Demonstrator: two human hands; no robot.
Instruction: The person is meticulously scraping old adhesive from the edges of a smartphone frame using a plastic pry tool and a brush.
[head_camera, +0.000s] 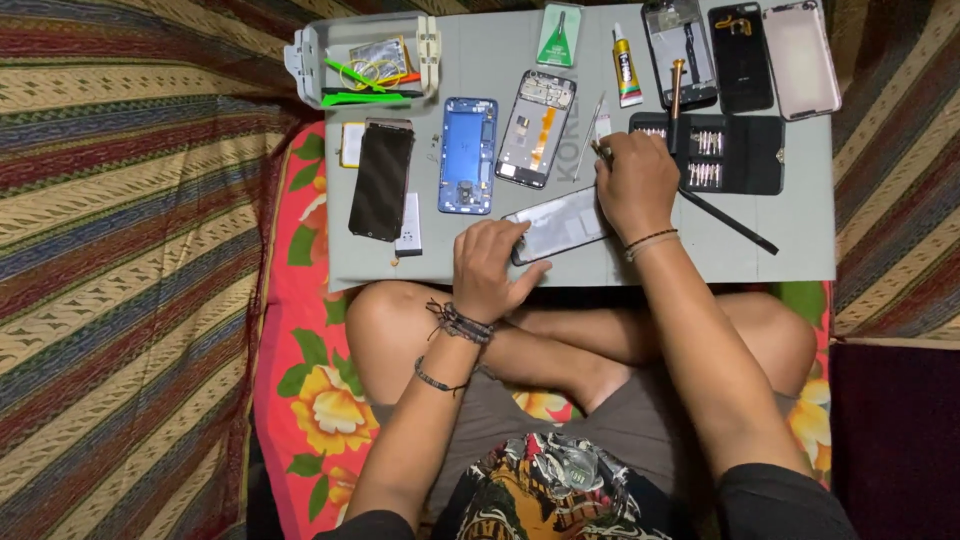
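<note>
A phone with a dark glossy back (560, 224) lies near the front edge of the grey work mat (480, 60). My left hand (490, 270) presses down on the phone's lower left end, gripping it. My right hand (634, 182) rests on the phone's upper right end and holds a thin tool (602, 150) whose tip sticks out above the fingers. Both wrists wear cord bracelets.
On the mat lie a blue phone frame (467, 154), an open phone chassis (536, 128), a dark screen panel (381, 180), a glue tube (626, 68), a black bit case (725, 152), a black rod (728, 222), three phone shells at the far right and a clear box with green picks (365, 70).
</note>
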